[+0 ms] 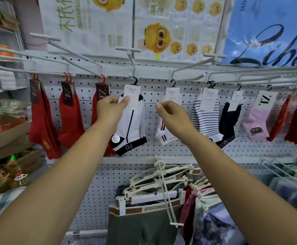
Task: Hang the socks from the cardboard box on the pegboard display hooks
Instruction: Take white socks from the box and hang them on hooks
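Both of the person's bare arms reach up and forward, the left forearm (70, 167) rising from the lower left and the right forearm (232, 165) from the lower right, so the two hands come near each other at about the same height. The left hand (110, 106) pinches the label card (132, 96) of a white sock (133, 124), thumb pressed flat on the card's front. The right hand (170, 114) hangs in the air just beside it, fingers curled in with the thumb pointing left, gripping nothing.
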Demonstrator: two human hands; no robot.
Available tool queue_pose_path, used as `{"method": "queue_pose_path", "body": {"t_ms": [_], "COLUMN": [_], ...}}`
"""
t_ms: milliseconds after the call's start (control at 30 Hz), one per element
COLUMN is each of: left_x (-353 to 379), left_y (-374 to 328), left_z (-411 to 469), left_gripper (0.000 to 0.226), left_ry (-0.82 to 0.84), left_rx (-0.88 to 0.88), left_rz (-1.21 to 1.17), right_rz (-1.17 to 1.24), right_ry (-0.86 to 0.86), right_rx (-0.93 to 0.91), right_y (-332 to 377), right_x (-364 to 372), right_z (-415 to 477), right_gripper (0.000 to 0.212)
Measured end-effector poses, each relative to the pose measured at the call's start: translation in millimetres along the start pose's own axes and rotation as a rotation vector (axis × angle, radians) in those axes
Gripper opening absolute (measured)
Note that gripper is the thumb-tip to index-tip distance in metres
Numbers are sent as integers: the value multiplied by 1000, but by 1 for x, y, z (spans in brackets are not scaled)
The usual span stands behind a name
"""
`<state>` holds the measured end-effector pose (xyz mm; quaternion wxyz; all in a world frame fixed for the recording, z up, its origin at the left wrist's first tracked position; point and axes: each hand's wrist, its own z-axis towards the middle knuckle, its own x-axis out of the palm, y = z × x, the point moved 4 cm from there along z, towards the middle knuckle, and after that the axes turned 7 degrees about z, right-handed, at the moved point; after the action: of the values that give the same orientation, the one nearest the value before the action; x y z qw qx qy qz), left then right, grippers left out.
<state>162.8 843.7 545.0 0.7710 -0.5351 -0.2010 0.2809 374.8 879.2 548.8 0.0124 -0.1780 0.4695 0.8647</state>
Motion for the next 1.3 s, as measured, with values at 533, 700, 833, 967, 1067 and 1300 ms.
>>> {"method": "queue_pose_path", "body": {"t_ms": [533,700,833,967,1067,1300], "left_x": [-52,-72,-89,-107,-127,-186], "left_y": [31,39,58,87,109,140], "left_z": [-129,-231,-313,-403,-479,-630], "left_gripper": [33,35,32,23,27,28], "left_ry": [116,280,284,251,229,224], "left_rx": [232,160,47,-130,-245,-506], "left_rz": [556,685,681,626,653,786], "right_rz": [-143,6,28,42,58,70], "right_ry": [101,141,183,218,310,667], "right_rx": [-14,53,133,236,350,500], "right_y": [-35,-41,-49,-67,-83,-82], "right_x": [-14,-12,-23,-30,-18,24], "right_z": [-108,-201,-275,-352,-422,-569], "right_gripper": [40,33,34,33,32,30]}}
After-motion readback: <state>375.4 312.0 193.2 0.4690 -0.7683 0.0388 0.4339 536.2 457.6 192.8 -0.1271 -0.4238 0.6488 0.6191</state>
